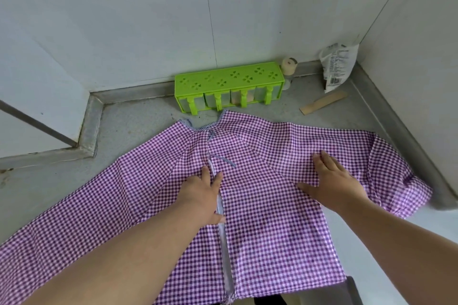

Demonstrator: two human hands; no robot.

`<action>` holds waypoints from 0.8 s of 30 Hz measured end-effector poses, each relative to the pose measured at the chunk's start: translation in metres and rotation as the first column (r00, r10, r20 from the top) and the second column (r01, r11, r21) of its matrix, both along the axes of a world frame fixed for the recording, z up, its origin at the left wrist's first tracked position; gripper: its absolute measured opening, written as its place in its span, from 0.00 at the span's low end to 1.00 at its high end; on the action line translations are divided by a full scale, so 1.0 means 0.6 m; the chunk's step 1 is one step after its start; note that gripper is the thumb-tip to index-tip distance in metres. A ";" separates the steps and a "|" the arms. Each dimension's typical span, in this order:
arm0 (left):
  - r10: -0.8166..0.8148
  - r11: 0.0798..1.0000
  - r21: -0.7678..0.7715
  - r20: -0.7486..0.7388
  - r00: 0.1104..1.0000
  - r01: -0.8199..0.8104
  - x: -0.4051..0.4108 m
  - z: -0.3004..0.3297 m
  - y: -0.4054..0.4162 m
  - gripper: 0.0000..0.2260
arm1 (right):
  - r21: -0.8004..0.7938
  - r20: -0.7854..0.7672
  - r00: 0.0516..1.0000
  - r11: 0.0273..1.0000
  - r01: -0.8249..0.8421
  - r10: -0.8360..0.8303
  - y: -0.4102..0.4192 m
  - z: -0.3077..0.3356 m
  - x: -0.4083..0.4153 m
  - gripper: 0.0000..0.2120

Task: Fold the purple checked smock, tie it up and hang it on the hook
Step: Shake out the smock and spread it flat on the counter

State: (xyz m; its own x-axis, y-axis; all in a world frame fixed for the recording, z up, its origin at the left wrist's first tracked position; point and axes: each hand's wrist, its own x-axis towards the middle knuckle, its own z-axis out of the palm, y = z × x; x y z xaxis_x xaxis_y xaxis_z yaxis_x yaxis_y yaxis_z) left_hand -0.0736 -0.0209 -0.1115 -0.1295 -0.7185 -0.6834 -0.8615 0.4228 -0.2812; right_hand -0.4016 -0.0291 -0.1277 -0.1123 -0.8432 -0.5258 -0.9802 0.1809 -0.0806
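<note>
Looking down from my head camera, the purple-and-white checked cotton smock [260, 218] lies spread flat on the grey speckled countertop [138, 121], open back facing up, its neckline towards the wall and its hem hanging off the edge nearest me. One sleeve runs out to my left, the other bunches against the raised lip on the right.

I judge I am flattening it before the first fold. To do this well I would press outward from the centre opening, bring the two back edges parallel, and pull the crumpled right sleeve straight, so that the folds land square and the thin purple tie strings [224, 160] stay free for knotting.

My left hand [204, 195] lies palm down on the cloth just beside the centre opening, fingers straight and slightly spread, holding nothing. My right hand [333, 182] also lies flat, fingers stretched towards the neckline and thumb out to the side, pressing the right panel without gripping it. Both forearms reach in from below.

Behind the smock stand a bright green plastic seasoning rack [228, 79], a small capped jar [289, 67], a white printed plastic bag [338, 64] and a flat wooden strip [323, 102]. I see no hook.
</note>
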 end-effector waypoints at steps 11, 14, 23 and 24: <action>0.060 0.998 0.046 -0.165 0.984 -0.053 0.021 0.008 -0.024 0.58 | -0.055 0.086 0.859 0.863 -0.503 0.506 -0.016 0.003 0.131 0.52; 0.077 0.997 0.019 -0.167 0.983 -0.074 0.061 0.004 -0.028 0.58 | 0.019 0.056 0.848 0.849 -0.528 0.526 -0.008 -0.004 0.154 0.55; 0.219 0.975 0.060 -0.122 0.968 -0.213 0.073 -0.015 -0.017 0.61 | -0.051 0.073 0.597 0.601 -0.798 0.799 0.027 -0.002 0.235 0.50; 0.231 0.973 0.059 -0.121 0.966 -0.225 0.069 -0.015 -0.017 0.61 | -0.036 0.066 0.588 0.591 -0.806 0.806 0.033 -0.009 0.246 0.50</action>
State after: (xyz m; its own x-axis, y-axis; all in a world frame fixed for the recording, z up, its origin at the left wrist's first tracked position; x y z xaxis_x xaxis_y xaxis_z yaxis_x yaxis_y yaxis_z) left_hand -0.0320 -0.0311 -0.1204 -0.0530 -0.7082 -0.7040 -0.9637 0.2209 -0.1497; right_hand -0.2542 -0.0095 -0.1332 0.6494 -0.5718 -0.5013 -0.7166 -0.6808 -0.1518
